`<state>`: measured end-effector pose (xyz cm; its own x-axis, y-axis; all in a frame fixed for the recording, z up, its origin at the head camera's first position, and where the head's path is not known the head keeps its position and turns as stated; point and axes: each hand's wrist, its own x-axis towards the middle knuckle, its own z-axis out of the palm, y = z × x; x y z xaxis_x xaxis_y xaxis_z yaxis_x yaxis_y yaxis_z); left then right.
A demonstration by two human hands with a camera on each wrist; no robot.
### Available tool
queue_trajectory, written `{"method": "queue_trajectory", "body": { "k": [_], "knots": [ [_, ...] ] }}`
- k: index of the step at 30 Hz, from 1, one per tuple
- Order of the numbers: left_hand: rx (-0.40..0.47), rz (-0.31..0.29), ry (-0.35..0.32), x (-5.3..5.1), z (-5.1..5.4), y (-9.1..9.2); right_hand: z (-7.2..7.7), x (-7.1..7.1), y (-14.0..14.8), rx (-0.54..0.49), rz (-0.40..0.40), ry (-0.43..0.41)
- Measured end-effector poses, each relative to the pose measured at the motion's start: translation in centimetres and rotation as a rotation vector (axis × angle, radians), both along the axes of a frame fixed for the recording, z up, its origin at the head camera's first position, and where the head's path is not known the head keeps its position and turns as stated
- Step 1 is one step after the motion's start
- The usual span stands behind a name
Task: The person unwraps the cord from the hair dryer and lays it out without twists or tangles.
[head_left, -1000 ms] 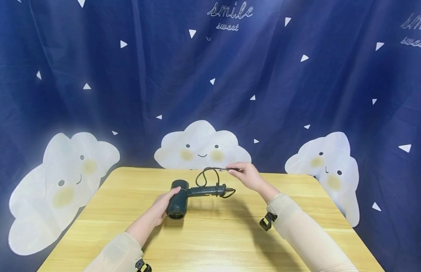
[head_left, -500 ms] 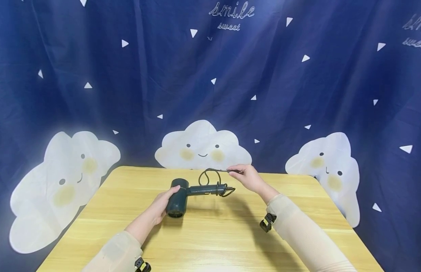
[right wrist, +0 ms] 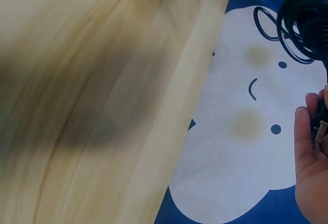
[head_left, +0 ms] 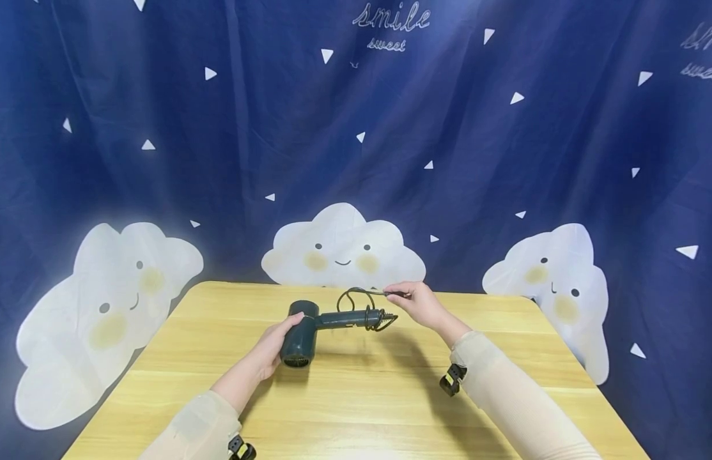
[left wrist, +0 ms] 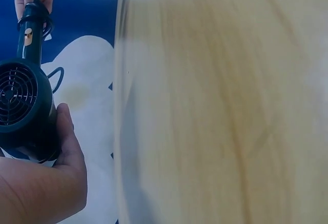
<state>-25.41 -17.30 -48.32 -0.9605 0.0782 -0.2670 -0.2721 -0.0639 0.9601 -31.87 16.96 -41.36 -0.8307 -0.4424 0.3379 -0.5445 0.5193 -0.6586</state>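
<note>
Hairdryer (head_left: 299,343) up above the wooden table (head_left: 356,415) in the head view, left hand (head_left: 271,344) wrapped round it, handle (head_left: 341,319) reaching toward the right hand (head_left: 420,304), which pinches the end of the dark cord (head_left: 373,292)! Left wrist view: round grille (left wrist: 18,97) in sight, left thumb (left wrist: 64,126) laid along the side. Right wrist view: curled fingers (right wrist: 303,138) hold the plug (right wrist: 321,115), metal prong (right wrist: 322,131) showing, cord coiled around the handle's end.

The hairdryer (head_left: 299,337) is dark teal, the tabletop (head_left: 344,409) yellow wood-grain.
</note>
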Motion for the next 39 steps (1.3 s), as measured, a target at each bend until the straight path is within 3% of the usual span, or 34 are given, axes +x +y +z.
{"method": "queue_trajectory", "body": {
  "k": [11,23,39],
  "knots": [
    [0.002,0.011,0.018,-0.2,0.3,-0.2,-0.7,0.0,-0.1,0.010,-0.003,-0.032],
    [0.052,0.023,0.013,-0.1,0.7,-0.2,-1.2,0.5,0.0,0.005,0.013,0.004],
    [0.078,0.051,0.032,-0.3,0.8,-0.5,-1.4,1.2,-0.2,-0.020,0.020,-0.057]
  ]
}}
